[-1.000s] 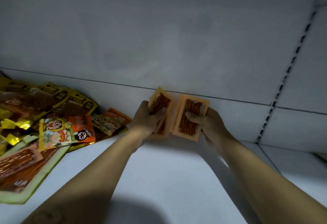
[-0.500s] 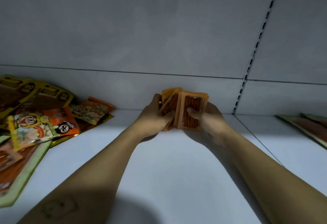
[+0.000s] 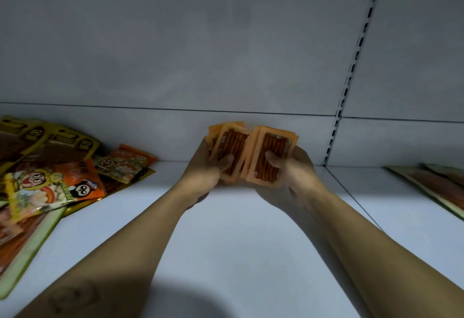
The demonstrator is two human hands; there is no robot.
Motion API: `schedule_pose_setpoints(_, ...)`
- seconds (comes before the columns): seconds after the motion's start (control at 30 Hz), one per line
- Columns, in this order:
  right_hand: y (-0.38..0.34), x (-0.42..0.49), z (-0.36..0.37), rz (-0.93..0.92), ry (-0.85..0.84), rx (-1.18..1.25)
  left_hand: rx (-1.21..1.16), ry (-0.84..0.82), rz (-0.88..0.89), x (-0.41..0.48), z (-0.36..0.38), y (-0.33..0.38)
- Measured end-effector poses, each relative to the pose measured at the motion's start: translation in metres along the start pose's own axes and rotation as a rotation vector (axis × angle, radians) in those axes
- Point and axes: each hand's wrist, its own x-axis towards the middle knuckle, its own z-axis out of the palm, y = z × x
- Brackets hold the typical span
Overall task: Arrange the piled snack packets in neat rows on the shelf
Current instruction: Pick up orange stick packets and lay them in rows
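holding two stacks of orange snack packets [image 3: 273, 151] by the shelf's [image 3: 238, 230] back edge
orange borders frame clear windows of reddish-brown sticks. the left hand [image 3: 203, 174] grips the left stack [image 3: 232, 151], thumb on its face; the right hand [image 3: 297, 172] grips the right stack [image 3: 271, 159], just beside it.

Your left hand [image 3: 208, 172] grips one small orange-edged packet stack [image 3: 229, 153]; your right hand [image 3: 292, 174] grips another [image 3: 272, 159], edges touching, above the white shelf [image 3: 238, 230]. Piled colourful snack packets [image 3: 57, 167] lie left.
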Motion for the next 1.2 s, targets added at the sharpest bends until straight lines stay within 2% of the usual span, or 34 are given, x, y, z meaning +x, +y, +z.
schedule_pose_setpoints(0.17, -0.004, -0.001, -0.001, -0.013, 0.02, 0.06, 0.046, -0.026, -0.042, -0.003, -0.003, 0.001)
schedule_pose_setpoints(0.33, 0.004, -0.007, 0.007, -0.088, -0.037, -0.146, 0.12, -0.08, -0.084, -0.006, 0.001, -0.001)
schedule_pose_setpoints(0.57, 0.002, -0.007, 0.004, -0.142, -0.013, -0.25, 0.102, -0.128, -0.096, -0.008, 0.002, -0.001)
schedule_pose_setpoints(0.77, -0.003, -0.002, -0.007, -0.087, 0.063, -0.201, 0.2, -0.022, -0.076, -0.002, 0.005, -0.005)
schedule_pose_setpoints(0.93, -0.001, 0.002, -0.011, -0.053, 0.026, -0.399, 0.163, 0.042, -0.083, 0.002, 0.007, -0.005)
schedule_pose_setpoints(1.03, -0.002, 0.0, -0.01, -0.044, 0.086, -0.53, 0.156, 0.072, -0.098, 0.001, 0.011, -0.003)
schedule_pose_setpoints(1.2, -0.013, -0.016, -0.023, -0.027, 0.199, -0.414, 0.139, 0.079, -0.094, -0.002, 0.017, 0.006)
